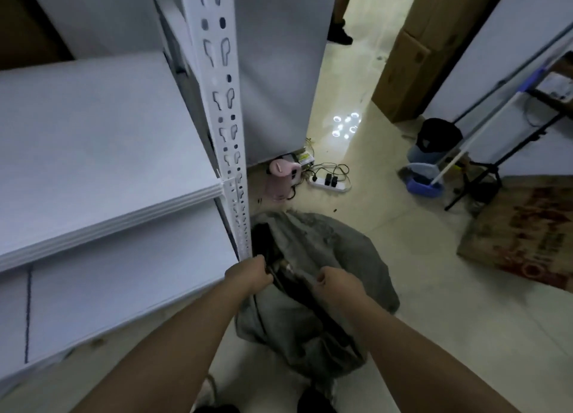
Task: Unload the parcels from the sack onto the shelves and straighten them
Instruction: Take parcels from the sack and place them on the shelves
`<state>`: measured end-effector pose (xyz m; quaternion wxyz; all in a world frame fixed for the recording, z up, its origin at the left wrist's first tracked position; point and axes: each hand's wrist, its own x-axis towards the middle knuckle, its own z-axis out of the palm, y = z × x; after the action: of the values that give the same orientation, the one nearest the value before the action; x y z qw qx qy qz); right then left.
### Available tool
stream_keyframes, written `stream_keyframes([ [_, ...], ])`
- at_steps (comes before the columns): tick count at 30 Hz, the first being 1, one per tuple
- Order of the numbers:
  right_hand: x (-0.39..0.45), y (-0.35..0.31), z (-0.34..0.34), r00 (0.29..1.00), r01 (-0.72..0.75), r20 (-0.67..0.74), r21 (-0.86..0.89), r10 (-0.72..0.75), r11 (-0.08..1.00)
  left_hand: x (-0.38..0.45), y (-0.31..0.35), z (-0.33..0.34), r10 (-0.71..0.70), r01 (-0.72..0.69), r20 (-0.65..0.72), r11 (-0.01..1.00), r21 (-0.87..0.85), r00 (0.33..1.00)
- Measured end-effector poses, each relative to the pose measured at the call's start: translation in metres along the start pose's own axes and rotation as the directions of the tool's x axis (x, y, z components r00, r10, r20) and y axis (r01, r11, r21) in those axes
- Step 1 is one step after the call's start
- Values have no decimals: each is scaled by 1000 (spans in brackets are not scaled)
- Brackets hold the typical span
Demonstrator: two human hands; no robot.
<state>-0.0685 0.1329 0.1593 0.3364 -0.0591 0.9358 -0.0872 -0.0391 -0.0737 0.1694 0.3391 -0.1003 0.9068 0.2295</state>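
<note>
Looking down, what is closest?

— Two bare arms reach out over the sack [325, 245]. It is a grey sack, lying soft and crumpled on the pale floor [403, 257].

— What are the hands doing?

— The left hand [248, 274] is curled tight on the dark rim at the left side of the sack's mouth. The right hand [336, 284] is a fist, pinching the grey cloth on the right side of the mouth. Each grip is closed on the sack.

— Can you see parcels?

— Something dark shows inside the sack's mouth, between the two hands. It is too blurry to tell what it is.

— Where are the shelves?

— The white shelves [93, 164] stand just left of the sack. Their post with holes [223, 102] comes down beside the sack's left edge, near the left hand.

— And behind the sack?

— A pink kettle [280, 178] sits on the floor just past the sack. Beside the kettle is a white power strip [328, 185] with black plugs. Far right of the sack lies a brown rug [521, 236]. Farther back are a blue dustpan [423, 186] and tall brown boxes [412, 59].
</note>
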Motion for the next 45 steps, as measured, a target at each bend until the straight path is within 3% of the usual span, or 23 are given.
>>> stream_keyframes([
  [7,112,58,45,995,100,-3,-129,-101,987,104,18,88,-73,66,-109,995,-71,991],
  [16,317,94,220,944,146,-214,-409,-250,901,304,-25,235,-90,82,-244,996,-44,966],
  [21,402,117,287,903,180,-235,-556,-361,812,393,-46,297,-85,74,-290,996,-47,953],
  [25,438,135,281,789,235,-349,-588,-506,773,441,-46,325,-78,71,-388,997,-33,918],
  [27,447,143,255,679,239,-429,-637,-595,732,455,-42,330,-70,59,-457,998,-37,887],
  [29,451,155,225,581,144,-485,-729,-654,669,464,-34,335,-50,39,-541,999,-32,839],
  [31,457,169,195,550,65,-458,-810,-698,583,473,-24,337,-32,41,-607,999,1,794],
  [34,457,189,162,596,-78,-363,-914,-716,398,484,-17,337,-21,58,-588,997,45,808],
  [38,446,213,147,683,-313,-397,-918,-614,245,487,-22,341,39,49,-517,987,155,855],
  [42,448,226,143,808,-351,-470,-869,-356,350,484,-27,340,-9,52,-532,997,66,847],
  [45,449,215,158,847,-410,-514,-794,-134,449,481,-32,335,-14,76,-489,991,108,872],
])
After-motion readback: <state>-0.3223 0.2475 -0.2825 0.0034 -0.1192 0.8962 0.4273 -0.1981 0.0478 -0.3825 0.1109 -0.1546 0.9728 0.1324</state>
